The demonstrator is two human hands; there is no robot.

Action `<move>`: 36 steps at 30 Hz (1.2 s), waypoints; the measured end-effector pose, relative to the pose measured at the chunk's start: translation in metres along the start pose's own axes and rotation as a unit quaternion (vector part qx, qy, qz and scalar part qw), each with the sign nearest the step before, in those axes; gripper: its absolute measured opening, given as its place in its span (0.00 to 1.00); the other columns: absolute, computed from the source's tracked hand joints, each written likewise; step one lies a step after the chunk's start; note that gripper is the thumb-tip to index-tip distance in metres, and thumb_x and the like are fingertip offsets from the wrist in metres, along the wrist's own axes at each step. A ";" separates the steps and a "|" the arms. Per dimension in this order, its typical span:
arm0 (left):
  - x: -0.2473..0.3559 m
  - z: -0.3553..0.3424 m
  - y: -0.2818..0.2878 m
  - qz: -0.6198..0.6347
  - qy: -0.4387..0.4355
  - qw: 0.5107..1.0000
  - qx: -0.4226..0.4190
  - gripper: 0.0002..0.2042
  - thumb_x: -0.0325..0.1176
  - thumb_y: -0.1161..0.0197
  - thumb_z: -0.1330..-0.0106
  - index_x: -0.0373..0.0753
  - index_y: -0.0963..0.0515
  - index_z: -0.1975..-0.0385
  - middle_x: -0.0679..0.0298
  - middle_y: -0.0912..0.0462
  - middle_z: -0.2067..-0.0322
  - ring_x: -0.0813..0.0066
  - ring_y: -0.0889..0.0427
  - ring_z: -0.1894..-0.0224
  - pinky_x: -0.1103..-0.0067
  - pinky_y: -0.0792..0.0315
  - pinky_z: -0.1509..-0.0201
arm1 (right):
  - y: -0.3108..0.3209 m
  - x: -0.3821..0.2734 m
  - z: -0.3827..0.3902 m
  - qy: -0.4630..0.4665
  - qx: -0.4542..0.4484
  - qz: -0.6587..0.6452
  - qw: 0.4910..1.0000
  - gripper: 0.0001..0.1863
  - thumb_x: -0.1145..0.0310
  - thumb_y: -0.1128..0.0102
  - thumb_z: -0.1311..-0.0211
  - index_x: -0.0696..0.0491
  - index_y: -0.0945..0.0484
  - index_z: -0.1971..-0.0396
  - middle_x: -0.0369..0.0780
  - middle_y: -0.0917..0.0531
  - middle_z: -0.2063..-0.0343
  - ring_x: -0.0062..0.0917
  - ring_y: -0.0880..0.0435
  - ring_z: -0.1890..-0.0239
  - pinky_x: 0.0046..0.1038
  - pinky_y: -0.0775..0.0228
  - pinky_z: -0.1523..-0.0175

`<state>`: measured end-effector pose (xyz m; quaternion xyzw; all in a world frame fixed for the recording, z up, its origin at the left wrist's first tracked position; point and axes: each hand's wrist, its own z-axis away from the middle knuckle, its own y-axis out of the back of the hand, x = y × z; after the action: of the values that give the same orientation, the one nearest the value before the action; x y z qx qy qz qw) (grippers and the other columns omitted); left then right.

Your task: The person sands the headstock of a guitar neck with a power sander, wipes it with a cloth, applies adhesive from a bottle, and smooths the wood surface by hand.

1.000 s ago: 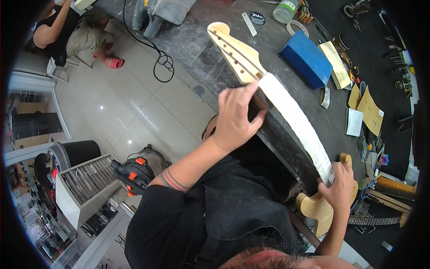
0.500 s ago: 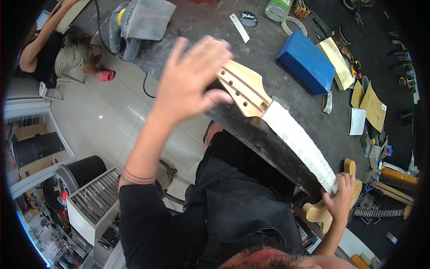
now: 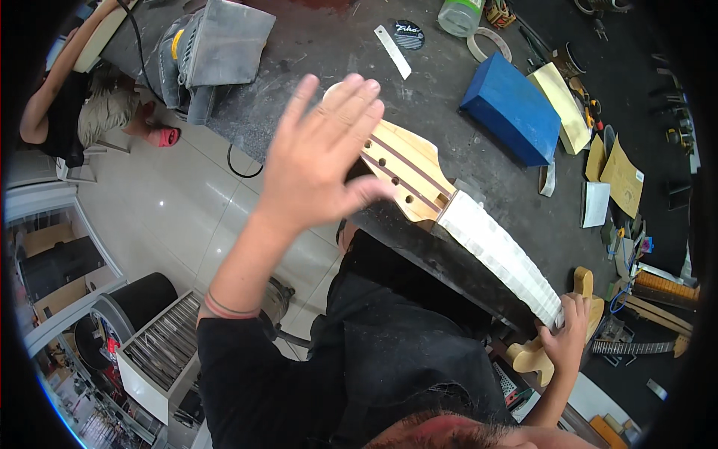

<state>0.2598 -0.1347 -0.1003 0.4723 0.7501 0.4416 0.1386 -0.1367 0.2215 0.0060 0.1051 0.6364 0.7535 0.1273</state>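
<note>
A pale wooden guitar (image 3: pixel 535 363) lies along the bench edge, its neck slanting from upper left to lower right. White tape (image 3: pixel 502 251) covers the fretboard. Its headstock (image 3: pixel 415 153) is bare wood with dark stripes and a row of holes. My left hand (image 3: pixel 318 153) is spread flat over the headstock's far end, fingers apart and slightly blurred; I cannot tell whether the palm touches it. Where the neck meets the body, my right hand (image 3: pixel 568 329) is wrapped around the neck, thumb on the near side.
On the dark bench (image 3: pixel 321 60) stand a power sander (image 3: pixel 217 52), a steel ruler (image 3: pixel 393 52), a tape roll (image 3: pixel 490 46) and a blue block (image 3: pixel 512 108). A fretted neck (image 3: pixel 632 347) lies at right. Another person (image 3: pixel 82 112) sits at upper left. A drawer rack (image 3: pixel 161 348) stands at lower left.
My left hand has come slightly nearer me, still spread. The headstock has dipped a little toward me. My right hand keeps its grip, and the view has shifted slightly.
</note>
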 end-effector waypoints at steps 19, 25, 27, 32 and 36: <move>0.166 -0.005 0.003 0.327 -0.083 0.928 0.160 0.20 0.43 0.31 0.27 0.40 0.14 0.41 0.51 0.14 0.38 0.59 0.16 0.36 0.64 0.20 0.36 | 0.008 -0.135 -0.050 0.010 0.120 -0.674 0.729 0.36 0.55 0.53 0.19 0.61 0.41 0.20 0.54 0.27 0.29 0.46 0.25 0.27 0.46 0.39 0.19; 0.155 -0.006 -0.008 0.307 -0.096 0.923 0.210 0.15 0.32 0.31 0.31 0.38 0.12 0.46 0.61 0.08 0.44 0.64 0.12 0.41 0.65 0.17 0.39 | 0.020 -0.213 -0.060 -0.047 -0.016 -0.803 0.593 0.47 0.51 0.49 0.20 0.62 0.56 0.14 0.58 0.47 0.15 0.48 0.47 0.12 0.47 0.56 0.11; 0.109 -0.006 0.000 0.187 -0.113 0.951 0.221 0.11 0.31 0.26 0.33 0.39 0.11 0.52 0.61 0.07 0.49 0.62 0.08 0.48 0.65 0.16 0.42 | 0.017 -0.190 -0.057 0.099 0.006 -0.616 0.782 0.48 0.58 0.43 0.25 0.61 0.54 0.14 0.57 0.49 0.14 0.48 0.51 0.11 0.48 0.64 0.10; 0.012 0.002 -0.006 0.055 0.020 0.977 0.206 0.16 0.18 0.31 0.38 0.36 0.11 0.50 0.55 0.08 0.49 0.50 0.10 0.45 0.60 0.17 0.38 | 0.001 -0.145 -0.062 0.198 0.093 -0.166 0.962 0.45 0.71 0.34 0.34 0.59 0.40 0.18 0.56 0.40 0.16 0.52 0.45 0.13 0.56 0.61 0.12; 0.061 0.012 0.000 0.214 -0.069 0.972 0.068 0.16 0.31 0.31 0.36 0.39 0.10 0.48 0.55 0.09 0.42 0.54 0.11 0.36 0.56 0.24 0.24 | -0.014 -0.139 -0.066 0.137 0.069 -0.100 0.983 0.46 0.68 0.30 0.35 0.60 0.39 0.19 0.54 0.37 0.18 0.53 0.42 0.14 0.56 0.57 0.12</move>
<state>0.2356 -0.0781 -0.0947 0.6596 0.6486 0.3752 0.0597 -0.0253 0.1165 -0.0183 -0.0548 0.7058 0.6984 0.1057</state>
